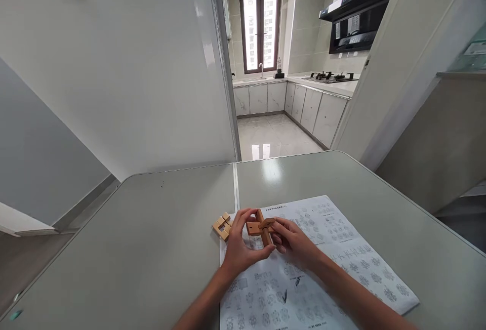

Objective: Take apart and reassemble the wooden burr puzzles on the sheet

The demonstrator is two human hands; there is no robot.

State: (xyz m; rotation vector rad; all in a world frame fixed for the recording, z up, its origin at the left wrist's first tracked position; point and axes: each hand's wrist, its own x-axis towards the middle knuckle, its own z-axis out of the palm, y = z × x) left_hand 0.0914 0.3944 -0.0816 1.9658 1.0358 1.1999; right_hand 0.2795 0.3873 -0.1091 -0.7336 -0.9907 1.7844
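Note:
Brown wooden puzzle pieces, crossed into one assembly (253, 228), are held between my two hands above a printed sheet. My left hand (242, 243) grips the upright piece, thumb at its lower end and fingers at its top. My right hand (292, 239) pinches a darker brown wooden piece (267, 223) at the right side of the assembly, and its fingertips partly hide the joint. Left of my left hand lies a lighter wooden block puzzle (221, 226), partly covered by my fingers. Beneath everything, the instruction sheet (319, 264) shows rows of small line diagrams.
The grey-green table (170, 239) has a seam (236, 188) running away from me and rounded far corners. Beyond its far edge a doorway opens onto a kitchen with a gas stove (330, 77) and a window (260, 29). A white wall (152, 67) stands at the left.

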